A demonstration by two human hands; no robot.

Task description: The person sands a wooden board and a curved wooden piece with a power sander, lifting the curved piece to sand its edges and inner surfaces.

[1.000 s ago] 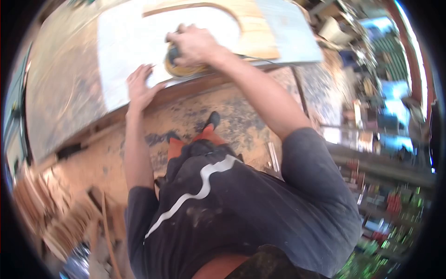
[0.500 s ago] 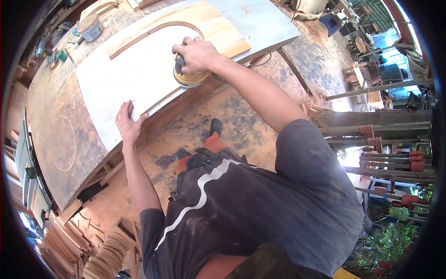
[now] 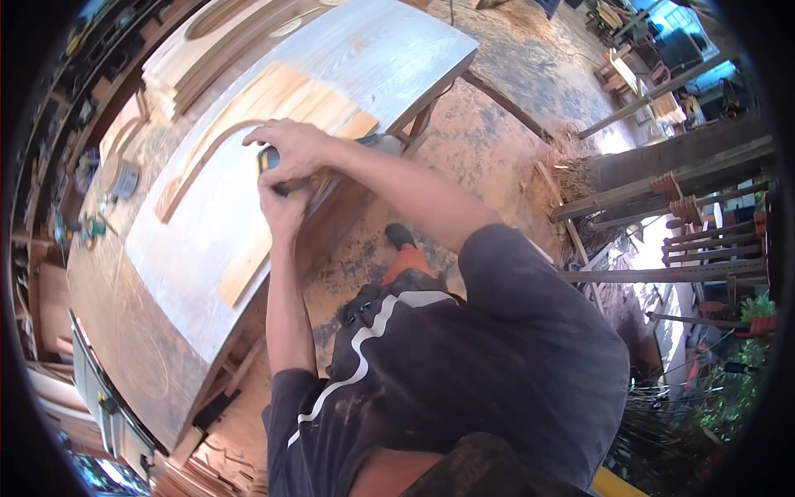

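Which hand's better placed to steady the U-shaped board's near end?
Left, probably: the left hand is closer to that end of the U-shaped board, though it seems to touch the sander. The right hand is farther, wrapped over the sander.

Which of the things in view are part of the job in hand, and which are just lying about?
In the job:
- yellow-and-dark power tool, under the right hand, left hand against it
- wooden arch piece
- pale board beneath

Apparently lying about:
- tub
- green tool
- stacked wood pieces
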